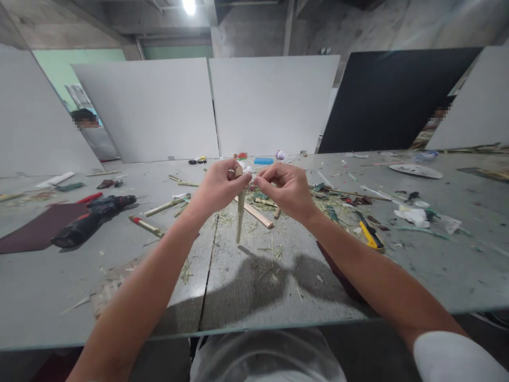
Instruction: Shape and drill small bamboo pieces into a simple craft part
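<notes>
My left hand (222,185) is closed around a thin bamboo stick (240,217), which hangs down from it over the table. Close to its right, my right hand (285,188) is pinched, thumb against forefinger. Something tiny and pale shows at the fingertips between the two hands, too small to name. Below and behind them a flat wooden strip (256,213) lies among green-yellow shavings (274,249). Both forearms reach in from the table's front edge.
On the left lie a cordless drill (93,217) and cut bamboo pieces (146,226). A yellow utility knife (369,233) and crumpled tissue (411,216) are on the right. White panels (274,106) and a black panel (397,101) stand at the back, with people partly visible beyond.
</notes>
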Demonstrator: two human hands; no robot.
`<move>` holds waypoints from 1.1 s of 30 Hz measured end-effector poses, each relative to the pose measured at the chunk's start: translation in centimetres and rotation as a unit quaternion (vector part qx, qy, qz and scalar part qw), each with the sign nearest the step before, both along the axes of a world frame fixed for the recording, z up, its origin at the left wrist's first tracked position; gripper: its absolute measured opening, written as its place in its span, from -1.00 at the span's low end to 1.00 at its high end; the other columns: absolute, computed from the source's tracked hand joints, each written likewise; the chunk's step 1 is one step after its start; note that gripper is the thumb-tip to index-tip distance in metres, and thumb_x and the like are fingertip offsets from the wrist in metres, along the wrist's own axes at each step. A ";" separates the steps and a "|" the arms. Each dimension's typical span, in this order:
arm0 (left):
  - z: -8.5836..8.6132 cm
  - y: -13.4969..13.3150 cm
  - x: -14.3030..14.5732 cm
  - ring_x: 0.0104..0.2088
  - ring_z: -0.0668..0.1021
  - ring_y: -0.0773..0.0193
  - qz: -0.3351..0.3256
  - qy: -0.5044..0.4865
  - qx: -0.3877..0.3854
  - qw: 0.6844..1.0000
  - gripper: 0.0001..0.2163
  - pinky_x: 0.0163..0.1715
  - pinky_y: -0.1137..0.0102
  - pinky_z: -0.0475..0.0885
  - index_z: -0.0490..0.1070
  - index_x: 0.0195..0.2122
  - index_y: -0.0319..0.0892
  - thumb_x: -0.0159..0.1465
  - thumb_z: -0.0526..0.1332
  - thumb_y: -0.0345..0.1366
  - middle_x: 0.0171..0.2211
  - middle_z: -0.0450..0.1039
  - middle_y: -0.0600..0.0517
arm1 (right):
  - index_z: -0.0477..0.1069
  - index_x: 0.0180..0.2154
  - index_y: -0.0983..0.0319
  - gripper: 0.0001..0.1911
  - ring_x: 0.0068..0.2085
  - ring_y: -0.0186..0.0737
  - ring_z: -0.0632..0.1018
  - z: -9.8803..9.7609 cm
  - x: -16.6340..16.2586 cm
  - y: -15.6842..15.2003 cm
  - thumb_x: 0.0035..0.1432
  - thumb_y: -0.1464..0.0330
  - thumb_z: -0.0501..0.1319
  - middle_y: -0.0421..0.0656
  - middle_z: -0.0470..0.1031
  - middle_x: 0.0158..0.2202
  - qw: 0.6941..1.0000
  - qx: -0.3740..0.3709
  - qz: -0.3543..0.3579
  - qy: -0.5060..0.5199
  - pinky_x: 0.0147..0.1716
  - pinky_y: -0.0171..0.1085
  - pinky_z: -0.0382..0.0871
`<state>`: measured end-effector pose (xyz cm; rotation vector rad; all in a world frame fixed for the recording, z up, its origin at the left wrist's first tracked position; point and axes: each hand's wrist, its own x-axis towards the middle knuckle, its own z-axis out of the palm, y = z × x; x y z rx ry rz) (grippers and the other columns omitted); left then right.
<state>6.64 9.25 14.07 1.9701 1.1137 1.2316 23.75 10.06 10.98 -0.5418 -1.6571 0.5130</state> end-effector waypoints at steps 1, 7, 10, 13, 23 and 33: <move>-0.1 0.0 0.0 -0.69 0.13 0.48 0.002 -0.009 0.000 1.000 -0.70 -0.68 0.47 -0.02 0.18 -0.52 -0.13 0.17 0.28 -0.14 -0.69 0.07 0.17 | 0.39 -0.54 0.21 -0.78 -0.48 -0.34 0.39 0.0 0.1 0.2 0.09 0.34 0.33 -0.19 0.47 -0.49 1.000 -0.015 0.008 0.003 -0.46 -0.26 0.33; 0.0 0.7 -0.4 -0.71 0.13 0.45 -0.107 -0.109 -0.183 0.971 -0.59 -0.71 0.44 -0.06 0.10 -0.64 -0.12 0.21 0.21 -0.04 -0.72 0.06 0.10 | 0.46 -0.46 0.21 -0.70 -0.52 -0.40 0.33 -0.3 1.4 2.4 0.11 0.13 0.34 -0.24 0.41 -0.52 0.977 -0.164 0.134 -0.009 -0.52 -0.32 0.25; 0.3 0.9 -0.7 -0.70 0.17 0.43 -0.128 -0.159 -0.233 0.951 -0.64 -0.72 0.42 -0.05 0.17 -0.64 -0.14 0.17 0.23 -0.09 -0.70 0.12 0.06 | 0.39 -0.48 0.21 -0.64 -0.56 -0.40 0.30 -0.5 2.0 3.2 0.12 0.07 0.31 -0.26 0.34 -0.56 0.947 -0.249 0.203 -0.004 -0.58 -0.32 0.19; 0.5 1.0 -0.9 -0.72 0.11 0.45 -0.146 -0.172 -0.257 0.940 -0.74 -0.73 0.42 -0.03 0.40 -0.51 -0.17 0.19 0.19 -0.09 -0.71 0.14 0.07 | 0.38 -0.45 0.20 -0.66 -0.57 -0.40 0.27 -0.3 2.4 3.2 0.11 0.09 0.33 -0.28 0.29 -0.58 0.916 -0.309 0.254 0.005 -0.59 -0.32 0.17; 0.5 -0.1 -0.6 -0.64 0.40 0.43 -0.153 -0.070 -0.166 0.972 -0.63 -0.72 0.52 0.12 0.46 0.02 -0.18 0.22 0.08 -0.34 -0.47 0.54 -0.03 | 0.42 -0.42 0.25 -0.70 -0.50 -0.42 0.31 0.5 2.6 2.5 0.09 0.16 0.38 -0.22 0.36 -0.47 0.911 -0.314 0.269 0.008 -0.53 -0.35 0.20; 0.3 -0.6 -0.1 -0.67 0.46 0.45 -0.067 0.019 -0.008 0.998 -0.67 -0.74 0.56 0.26 0.52 0.00 -0.23 0.26 0.24 -0.20 -0.54 0.56 -0.02 | 0.42 -0.44 0.24 -0.71 -0.56 -0.42 0.28 1.3 2.6 1.5 0.14 0.16 0.32 -0.27 0.31 -0.58 0.962 -0.202 0.179 -0.040 -0.58 -0.34 0.12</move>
